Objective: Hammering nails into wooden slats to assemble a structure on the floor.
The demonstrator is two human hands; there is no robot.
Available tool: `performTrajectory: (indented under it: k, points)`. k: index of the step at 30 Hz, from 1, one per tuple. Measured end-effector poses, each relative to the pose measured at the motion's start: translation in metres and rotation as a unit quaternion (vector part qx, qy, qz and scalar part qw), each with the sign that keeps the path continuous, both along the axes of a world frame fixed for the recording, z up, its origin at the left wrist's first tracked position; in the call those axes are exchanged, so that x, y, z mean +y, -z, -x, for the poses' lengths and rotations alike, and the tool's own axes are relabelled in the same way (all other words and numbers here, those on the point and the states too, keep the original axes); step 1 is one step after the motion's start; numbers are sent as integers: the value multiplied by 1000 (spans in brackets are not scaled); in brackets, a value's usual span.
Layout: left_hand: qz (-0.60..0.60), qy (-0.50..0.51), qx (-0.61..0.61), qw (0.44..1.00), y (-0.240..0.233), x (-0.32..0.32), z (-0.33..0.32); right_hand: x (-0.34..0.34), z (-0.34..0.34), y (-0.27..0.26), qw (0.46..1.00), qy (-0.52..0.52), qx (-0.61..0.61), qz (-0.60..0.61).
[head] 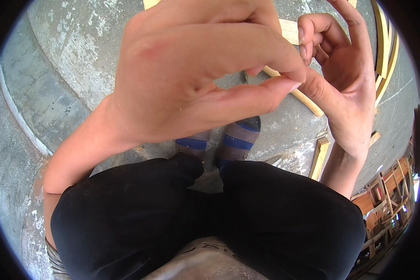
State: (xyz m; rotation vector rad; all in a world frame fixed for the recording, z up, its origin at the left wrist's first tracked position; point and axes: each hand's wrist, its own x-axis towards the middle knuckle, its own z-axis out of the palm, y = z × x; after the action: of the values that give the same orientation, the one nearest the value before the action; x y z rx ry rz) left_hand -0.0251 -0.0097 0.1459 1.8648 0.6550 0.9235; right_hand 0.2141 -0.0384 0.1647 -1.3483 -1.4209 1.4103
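Observation:
Raised close to the camera, my left hand (196, 77) has its thumb and index fingertips pinched together at the tip of my right thumb. No object shows between those fingers; whether something tiny is pinched there I cannot tell. My right hand (343, 66) is turned palm towards me, its thumb stretched to the left and its other fingers loosely curled, holding nothing visible. Behind and below the hands, a wooden tool handle (309, 103) lies on the concrete floor; its other end is hidden by my left hand. A pale wooden board (289, 31) shows between the hands.
Curved wooden strips (381, 45) lie at the upper right. A short wood block (319, 157) is beside my right forearm. A pile of wooden frames (388, 199) stands at the lower right. My sandalled feet (239, 138) rest on the stained concrete floor (80, 45).

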Motion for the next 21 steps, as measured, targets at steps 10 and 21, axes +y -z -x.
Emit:
performTrajectory:
  k: [10, 21]
  points:
    - [0, 10, 15, 1000, 1, 8, 18, 1, 4, -7, 999, 30, -29, 10]
    - [-2, 20, 29, 999, -2, 4, 9, 0, 5, -4, 999, 34, -30, -6]
